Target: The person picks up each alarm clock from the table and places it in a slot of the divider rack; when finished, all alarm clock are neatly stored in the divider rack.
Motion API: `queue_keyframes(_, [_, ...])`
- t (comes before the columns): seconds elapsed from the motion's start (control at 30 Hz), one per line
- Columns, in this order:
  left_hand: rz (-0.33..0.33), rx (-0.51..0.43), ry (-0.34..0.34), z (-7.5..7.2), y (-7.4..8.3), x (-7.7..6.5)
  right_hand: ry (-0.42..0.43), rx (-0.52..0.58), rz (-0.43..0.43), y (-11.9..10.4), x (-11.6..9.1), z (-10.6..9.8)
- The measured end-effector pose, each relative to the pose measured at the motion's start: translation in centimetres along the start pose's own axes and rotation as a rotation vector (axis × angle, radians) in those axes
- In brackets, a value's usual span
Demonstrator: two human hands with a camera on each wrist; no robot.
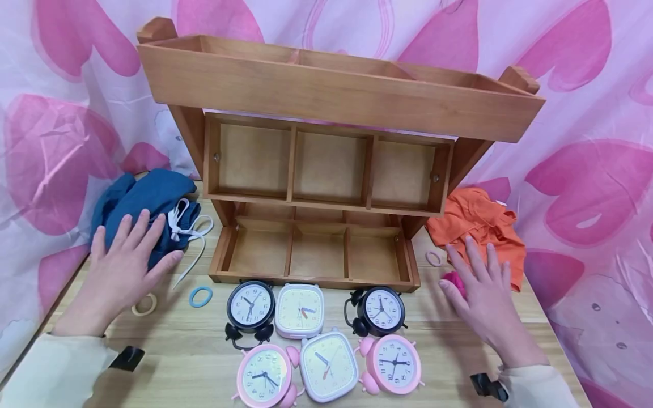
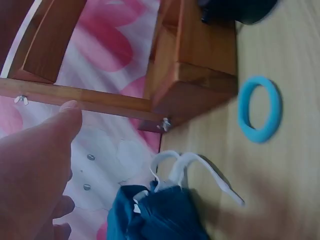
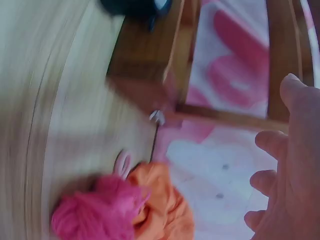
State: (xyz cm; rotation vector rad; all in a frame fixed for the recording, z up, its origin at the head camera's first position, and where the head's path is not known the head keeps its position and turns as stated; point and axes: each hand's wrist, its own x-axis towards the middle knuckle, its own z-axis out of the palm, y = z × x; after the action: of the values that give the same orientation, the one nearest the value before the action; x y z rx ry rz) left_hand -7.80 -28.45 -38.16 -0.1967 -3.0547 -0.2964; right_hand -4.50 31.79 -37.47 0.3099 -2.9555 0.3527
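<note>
In the head view, blue cloth is partly hidden by the left hand, fingers spread; pink bundle and orange cloth are partly screened by the right hand, likewise spread.

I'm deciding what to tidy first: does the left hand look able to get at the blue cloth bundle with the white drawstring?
Probably yes: the left hand holds nothing and, in the head view, overlaps the blue cloth bundle, with nothing else blocking the way.

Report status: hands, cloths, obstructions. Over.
Left hand empty, near blue cloth. Right hand empty, near orange cloth. Neither cloth held. Six clocks crowd wooden rack's front.
</note>
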Motion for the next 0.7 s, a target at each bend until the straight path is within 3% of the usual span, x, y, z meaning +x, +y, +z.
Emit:
queue_keyframes(0.17, [0.002, -0.173, 0.051, -0.9, 0.8, 1.4, 0.041, 0.058, -0.101, -2.4, -1.7, 0.7])
queue_keyframes(0.37, [0.022, -0.498, 0.163, -1.4, 2.5, 3.9, 0.084, 0.087, -0.193, -4.8, -4.6, 2.8])
queue_keyframes(0.57, [-0.065, -0.814, 0.156, -1.6, 4.1, 6.4, 0.036, 0.102, -0.147, -6.0, -7.3, 5.4])
queue_keyframes(0.7, [-0.101, -0.902, 0.143, -2.0, 5.3, 7.8, 0.009, 0.137, -0.084, -6.3, -8.6, 6.9])
